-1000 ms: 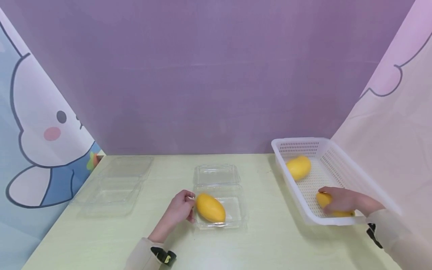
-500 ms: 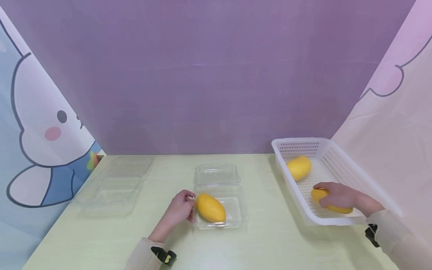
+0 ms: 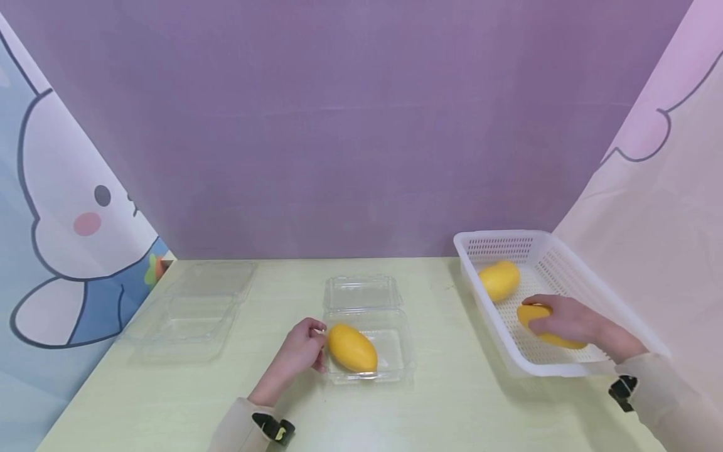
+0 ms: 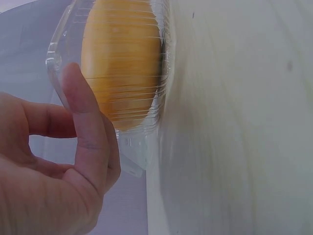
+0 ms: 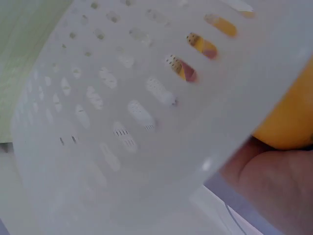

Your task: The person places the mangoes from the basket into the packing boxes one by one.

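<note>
A clear plastic clamshell box stands with its lid up in the middle of the table, one yellow mango lying in its left half. My left hand pinches the box's left rim, and the left wrist view has the fingers at that edge, beside the ribbed wall. Over at the right, my right hand grips another mango from above, inside the white basket. In the right wrist view, that mango shows above the basket's wall with the hand beneath it.
One more mango lies in the basket's far left part. Clear open clamshell boxes stand at the left of the table. A purple backdrop rises behind the table's back edge, and printed cloths hang at both sides.
My right hand has closed round the mango in the basket, lifting it a little and shifting it up and left in view. My left hand and the box have stayed in place.
</note>
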A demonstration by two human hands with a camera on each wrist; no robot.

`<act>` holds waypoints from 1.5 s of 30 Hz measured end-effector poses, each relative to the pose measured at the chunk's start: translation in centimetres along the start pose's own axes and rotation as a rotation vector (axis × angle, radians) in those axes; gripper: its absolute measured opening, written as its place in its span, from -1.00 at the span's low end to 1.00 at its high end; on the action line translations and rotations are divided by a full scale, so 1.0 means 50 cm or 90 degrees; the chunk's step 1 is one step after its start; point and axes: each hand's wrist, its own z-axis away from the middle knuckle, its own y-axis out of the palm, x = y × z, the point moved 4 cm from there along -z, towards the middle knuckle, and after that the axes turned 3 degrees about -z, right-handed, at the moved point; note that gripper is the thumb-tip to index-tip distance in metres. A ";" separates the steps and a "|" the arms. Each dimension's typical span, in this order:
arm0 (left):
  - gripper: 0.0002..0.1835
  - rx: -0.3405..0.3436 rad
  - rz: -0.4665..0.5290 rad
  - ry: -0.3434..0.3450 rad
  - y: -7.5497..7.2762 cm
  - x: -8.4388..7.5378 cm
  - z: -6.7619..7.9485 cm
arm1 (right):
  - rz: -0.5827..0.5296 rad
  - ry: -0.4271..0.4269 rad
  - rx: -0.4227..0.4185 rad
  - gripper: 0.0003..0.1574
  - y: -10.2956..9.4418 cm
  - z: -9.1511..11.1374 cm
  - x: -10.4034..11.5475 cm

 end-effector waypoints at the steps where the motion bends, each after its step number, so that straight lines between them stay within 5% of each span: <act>1: -0.66 0.000 0.000 0.001 0.000 0.000 0.000 | -0.002 0.000 -0.004 -0.24 -0.001 0.001 0.001; 20: -0.64 0.001 -0.002 -0.002 -0.001 0.003 -0.004 | -0.013 -0.012 -0.062 -0.29 -0.041 0.006 0.033; 33: -0.64 0.002 -0.001 -0.004 -0.001 0.005 -0.009 | -0.085 -0.023 -0.092 -0.29 -0.060 0.016 0.065; 45: -0.64 0.004 -0.002 -0.004 -0.001 0.007 -0.007 | -0.049 -0.034 -0.124 -0.31 -0.080 0.031 0.108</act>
